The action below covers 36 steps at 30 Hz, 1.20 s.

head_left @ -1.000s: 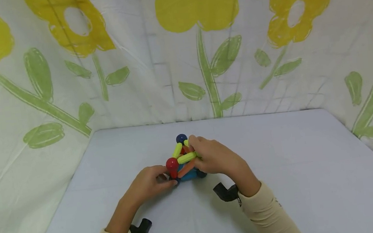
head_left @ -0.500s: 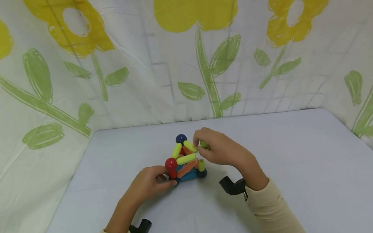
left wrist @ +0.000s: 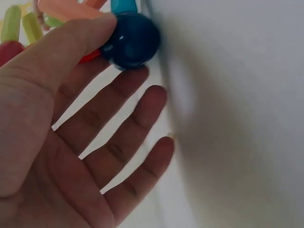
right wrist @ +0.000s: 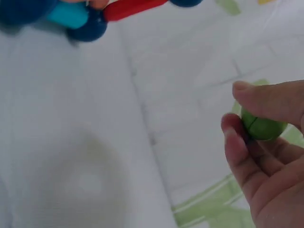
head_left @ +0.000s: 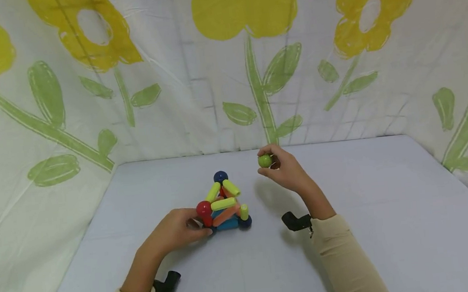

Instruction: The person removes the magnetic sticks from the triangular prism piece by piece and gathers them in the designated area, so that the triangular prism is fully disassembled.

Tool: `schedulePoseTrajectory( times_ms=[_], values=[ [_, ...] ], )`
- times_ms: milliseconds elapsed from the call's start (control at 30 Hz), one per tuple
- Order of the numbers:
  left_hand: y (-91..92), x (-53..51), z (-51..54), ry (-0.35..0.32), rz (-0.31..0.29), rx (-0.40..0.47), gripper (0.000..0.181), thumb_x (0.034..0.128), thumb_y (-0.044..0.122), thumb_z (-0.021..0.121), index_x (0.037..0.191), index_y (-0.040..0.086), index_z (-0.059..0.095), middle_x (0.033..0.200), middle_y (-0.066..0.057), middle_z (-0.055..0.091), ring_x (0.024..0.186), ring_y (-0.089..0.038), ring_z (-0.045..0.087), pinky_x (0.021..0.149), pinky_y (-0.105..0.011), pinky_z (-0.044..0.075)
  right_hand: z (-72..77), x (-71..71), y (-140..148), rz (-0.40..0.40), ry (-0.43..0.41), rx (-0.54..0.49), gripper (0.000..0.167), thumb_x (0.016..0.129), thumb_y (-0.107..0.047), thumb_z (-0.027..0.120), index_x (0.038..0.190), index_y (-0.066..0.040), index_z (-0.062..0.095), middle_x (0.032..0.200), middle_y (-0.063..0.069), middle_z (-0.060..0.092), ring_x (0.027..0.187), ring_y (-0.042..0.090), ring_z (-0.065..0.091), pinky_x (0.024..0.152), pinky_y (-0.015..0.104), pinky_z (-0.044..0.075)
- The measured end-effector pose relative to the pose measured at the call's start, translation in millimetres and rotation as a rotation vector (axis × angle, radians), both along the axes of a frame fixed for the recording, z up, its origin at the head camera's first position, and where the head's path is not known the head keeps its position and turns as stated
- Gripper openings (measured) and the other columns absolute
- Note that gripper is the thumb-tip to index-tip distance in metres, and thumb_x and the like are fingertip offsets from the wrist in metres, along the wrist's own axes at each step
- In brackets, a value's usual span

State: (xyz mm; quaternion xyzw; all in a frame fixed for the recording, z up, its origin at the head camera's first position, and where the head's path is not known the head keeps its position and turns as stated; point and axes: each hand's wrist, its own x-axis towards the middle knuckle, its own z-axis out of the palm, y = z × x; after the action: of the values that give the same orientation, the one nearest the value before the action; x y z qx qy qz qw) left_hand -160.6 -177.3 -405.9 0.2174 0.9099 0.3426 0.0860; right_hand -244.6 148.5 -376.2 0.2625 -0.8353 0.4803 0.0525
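In the head view the left hand (head_left: 172,232) pinches the near left corner of a structure of rods and balls, at a dark blue ball (left wrist: 135,41) seen large in the left wrist view. A red ball (head_left: 204,209) tops that corner, and a yellow-green rod (head_left: 224,204) points right from it. Another dark blue ball (head_left: 220,177) stands at the back, with two yellow-green rods sloping down from it. One short yellow-green rod (head_left: 244,211) stands upright on the right corner ball (head_left: 245,222). Apart from the structure, the right hand (head_left: 285,169) holds a green ball (head_left: 265,161) between thumb and fingers.
The structure rests on a white table (head_left: 360,200). Behind the table's back edge hangs a white cloth (head_left: 165,128) with painted yellow flowers and green leaves. Each wrist carries a black curved mount, the right one (head_left: 296,221) near the sleeve.
The right hand has come away from the structure, up and to the right, with the green ball. The left hand and the structure have shifted slightly left.
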Motion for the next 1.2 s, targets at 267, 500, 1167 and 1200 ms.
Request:
schedulePoseTrajectory(
  times_ms=[267,500,1167,1200],
  values=[
    [-12.2,3.4,14.7,-0.135,0.018,-0.004,0.023,0.0805,0.021,0.085,0.098,0.012,0.072,0.089,0.004,0.069,0.079,-0.015,0.064,0.068,-0.034,0.054,-23.0,-12.3,-1,-0.033,-0.123,-0.003,0.033,0.090,-0.007,0.076,0.120,-0.002,0.062,0.116,0.010,0.064,0.107,0.027,0.065,0.086,0.040,0.053],
    [-15.5,2.6,15.1,-0.158,0.024,0.008,0.023,0.0807,0.020,0.085,0.097,0.012,0.072,0.091,0.003,0.070,0.080,-0.015,0.064,0.069,-0.035,0.054,-34.4,-16.0,-2,-0.095,-0.113,0.205,0.029,0.087,-0.010,0.079,0.113,-0.008,0.067,0.109,0.005,0.068,0.102,0.025,0.062,0.084,0.043,0.050],
    [-16.8,3.0,11.3,-0.171,0.019,0.031,0.021,0.0812,0.018,0.084,0.096,0.011,0.073,0.091,0.003,0.070,0.081,-0.016,0.065,0.071,-0.035,0.054,-21.3,-6.7,-5,-0.082,-0.083,0.247,0.036,0.091,-0.007,0.073,0.125,-0.002,0.063,0.126,0.016,0.063,0.107,0.031,0.059,0.087,0.046,0.048],
    [-17.1,3.2,11.1,-0.169,0.019,0.031,0.021,0.0812,0.018,0.085,0.096,0.011,0.073,0.091,0.003,0.070,0.081,-0.016,0.065,0.071,-0.035,0.054,-17.1,-4.9,-6,-0.066,-0.062,0.249,0.033,0.091,-0.007,0.073,0.122,-0.002,0.064,0.123,0.016,0.064,0.104,0.030,0.060,0.086,0.045,0.049]
  ],
)
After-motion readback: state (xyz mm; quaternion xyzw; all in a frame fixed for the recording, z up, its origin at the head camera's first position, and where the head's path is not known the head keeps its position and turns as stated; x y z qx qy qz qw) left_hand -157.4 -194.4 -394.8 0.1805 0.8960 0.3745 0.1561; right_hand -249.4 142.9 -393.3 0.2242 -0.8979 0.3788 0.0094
